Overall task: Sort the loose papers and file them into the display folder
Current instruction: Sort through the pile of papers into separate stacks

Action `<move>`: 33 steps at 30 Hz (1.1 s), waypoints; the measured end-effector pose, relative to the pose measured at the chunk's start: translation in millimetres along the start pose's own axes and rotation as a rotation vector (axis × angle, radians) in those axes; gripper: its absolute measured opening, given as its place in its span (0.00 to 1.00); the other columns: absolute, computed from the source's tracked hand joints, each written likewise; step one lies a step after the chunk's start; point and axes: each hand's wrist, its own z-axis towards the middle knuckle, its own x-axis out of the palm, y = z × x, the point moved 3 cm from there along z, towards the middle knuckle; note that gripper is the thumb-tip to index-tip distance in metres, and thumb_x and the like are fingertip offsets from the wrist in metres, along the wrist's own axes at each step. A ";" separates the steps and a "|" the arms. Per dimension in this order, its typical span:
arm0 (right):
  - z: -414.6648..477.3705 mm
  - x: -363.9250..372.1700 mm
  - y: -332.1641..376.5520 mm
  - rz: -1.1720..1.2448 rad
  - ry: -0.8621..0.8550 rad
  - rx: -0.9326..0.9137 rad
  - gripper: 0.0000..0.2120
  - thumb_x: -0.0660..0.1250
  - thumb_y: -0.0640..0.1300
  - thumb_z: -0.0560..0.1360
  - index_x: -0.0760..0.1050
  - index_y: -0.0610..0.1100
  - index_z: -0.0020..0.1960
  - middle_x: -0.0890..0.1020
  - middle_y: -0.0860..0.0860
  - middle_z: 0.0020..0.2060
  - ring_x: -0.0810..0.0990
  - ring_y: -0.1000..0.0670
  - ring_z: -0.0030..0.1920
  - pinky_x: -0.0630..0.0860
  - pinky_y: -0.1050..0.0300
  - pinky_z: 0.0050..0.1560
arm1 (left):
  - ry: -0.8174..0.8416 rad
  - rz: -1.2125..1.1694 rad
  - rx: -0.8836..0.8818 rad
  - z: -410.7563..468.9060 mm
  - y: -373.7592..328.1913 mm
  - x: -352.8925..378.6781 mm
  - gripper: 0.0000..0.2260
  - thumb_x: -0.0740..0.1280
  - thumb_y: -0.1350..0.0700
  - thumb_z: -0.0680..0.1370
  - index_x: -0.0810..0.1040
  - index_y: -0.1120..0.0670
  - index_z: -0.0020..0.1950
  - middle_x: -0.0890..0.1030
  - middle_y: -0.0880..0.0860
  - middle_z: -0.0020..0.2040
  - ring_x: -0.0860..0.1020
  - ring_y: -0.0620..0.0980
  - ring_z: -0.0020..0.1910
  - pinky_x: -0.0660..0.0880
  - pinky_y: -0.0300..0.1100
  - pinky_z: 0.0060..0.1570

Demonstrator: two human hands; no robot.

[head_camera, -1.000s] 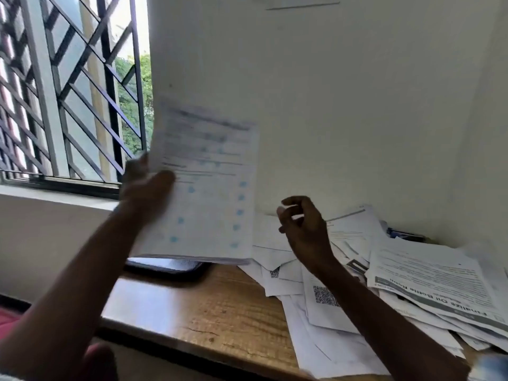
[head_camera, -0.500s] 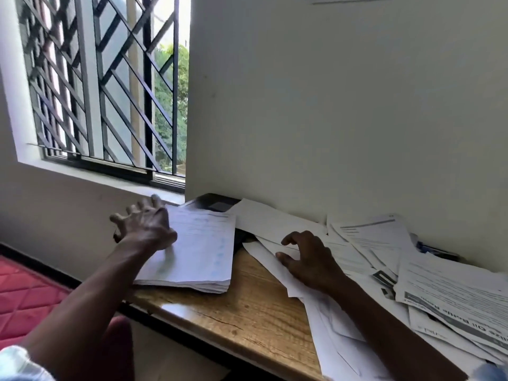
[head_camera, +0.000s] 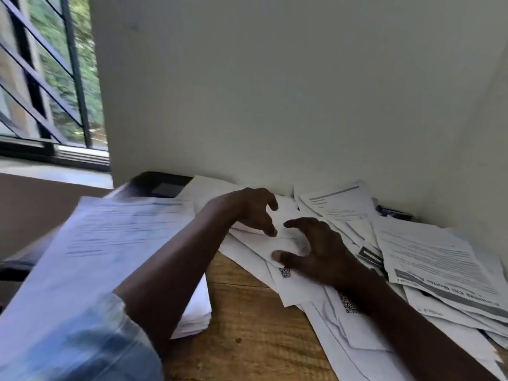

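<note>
Beneath left hand (head_camera: pixel 248 210) and right hand (head_camera: pixel 319 253): loose papers (head_camera: pixel 428 259), touching.

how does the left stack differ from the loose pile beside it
The left stack is squared, edges aligned; the loose pile is fanned out, sheets crossing at odd angles. The left stack's print is blurred; the loose pile shows a bold heading and QR codes. Both are printed white sheets on the desk.

Tabletop (head_camera: pixel 247 325): bare wood grain, front centre
Wall (head_camera: pixel 275 92): plain, pale, behind tabletop
Window grille (head_camera: pixel 35 78): dark bars, far left
Foliage (head_camera: pixel 88 64): green, beyond grille
</note>
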 end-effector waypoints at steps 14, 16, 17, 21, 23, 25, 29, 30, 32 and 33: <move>7.0 -9.2 -25.5 -0.084 0.089 0.138 0.35 0.61 0.71 0.76 0.62 0.57 0.78 0.69 0.54 0.75 0.66 0.49 0.75 0.61 0.49 0.75 | -0.349 0.209 0.105 3.8 1.4 23.8 0.12 0.67 0.41 0.80 0.79 0.42 0.61 0.78 0.45 0.65 0.75 0.50 0.65 0.68 0.47 0.58; 6.1 -10.3 -27.6 -0.065 0.090 0.119 0.42 0.60 0.77 0.72 0.60 0.57 0.78 0.69 0.55 0.74 0.66 0.49 0.75 0.63 0.46 0.74 | -0.529 0.082 0.068 -1.3 1.2 15.9 0.10 0.66 0.43 0.81 0.82 0.43 0.58 0.82 0.45 0.58 0.79 0.52 0.59 0.68 0.44 0.50; 5.0 -11.2 -28.9 -0.060 0.091 0.110 0.45 0.60 0.79 0.69 0.58 0.57 0.79 0.68 0.55 0.74 0.66 0.49 0.75 0.63 0.44 0.74 | -0.615 0.042 0.048 -3.4 3.0 13.2 0.09 0.66 0.44 0.81 0.83 0.44 0.57 0.83 0.46 0.56 0.80 0.52 0.56 0.69 0.44 0.48; 2.7 -15.8 -35.0 -0.052 0.048 0.119 0.46 0.65 0.73 0.73 0.53 0.54 0.81 0.64 0.51 0.77 0.64 0.47 0.76 0.63 0.45 0.74 | -0.758 -0.110 0.042 -7.1 14.9 10.2 0.08 0.67 0.46 0.81 0.84 0.46 0.53 0.86 0.45 0.50 0.81 0.51 0.51 0.72 0.45 0.48; 1.2 -18.2 -38.1 -0.057 -0.002 0.108 0.41 0.65 0.68 0.76 0.53 0.54 0.81 0.64 0.50 0.77 0.65 0.46 0.76 0.64 0.46 0.73 | -0.633 -0.306 0.102 -5.7 19.6 11.4 0.13 0.68 0.42 0.81 0.86 0.48 0.46 0.87 0.47 0.44 0.83 0.50 0.47 0.77 0.48 0.52; 0.6 -19.3 -39.9 -0.052 -0.037 0.101 0.37 0.66 0.63 0.78 0.56 0.54 0.80 0.65 0.50 0.76 0.66 0.45 0.75 0.65 0.46 0.71 | -0.413 -0.499 0.127 -5.6 18.6 16.2 0.22 0.66 0.37 0.81 0.87 0.52 0.40 0.87 0.50 0.40 0.85 0.51 0.42 0.79 0.50 0.55; 3.3 -19.4 -43.0 -0.108 -0.060 0.118 0.31 0.65 0.60 0.79 0.61 0.54 0.78 0.68 0.49 0.71 0.69 0.44 0.71 0.68 0.45 0.68 | -0.411 -0.097 0.078 2.0 18.6 20.5 0.18 0.67 0.30 0.75 0.84 0.43 0.50 0.85 0.41 0.51 0.82 0.41 0.53 0.76 0.50 0.62; 4.2 -19.1 -42.9 -0.113 -0.064 0.129 0.31 0.66 0.60 0.79 0.61 0.54 0.78 0.69 0.49 0.70 0.70 0.44 0.70 0.69 0.45 0.68 | -0.378 0.025 0.040 3.7 18.1 22.4 0.21 0.68 0.28 0.73 0.80 0.40 0.58 0.82 0.40 0.60 0.78 0.42 0.62 0.72 0.51 0.67; 5.3 -18.7 -43.2 -0.123 -0.066 0.154 0.29 0.66 0.59 0.79 0.62 0.53 0.76 0.69 0.48 0.68 0.70 0.44 0.69 0.69 0.45 0.67 | -0.220 0.102 -0.051 6.5 18.9 29.8 0.32 0.66 0.24 0.70 0.71 0.36 0.70 0.74 0.43 0.71 0.71 0.49 0.71 0.65 0.53 0.71; 5.6 -18.6 -43.5 -0.136 -0.067 0.164 0.29 0.65 0.58 0.79 0.62 0.53 0.76 0.70 0.48 0.67 0.70 0.43 0.68 0.69 0.45 0.66 | -0.135 0.094 -0.088 8.4 20.2 34.6 0.37 0.66 0.22 0.68 0.67 0.36 0.73 0.72 0.45 0.74 0.70 0.51 0.73 0.65 0.54 0.71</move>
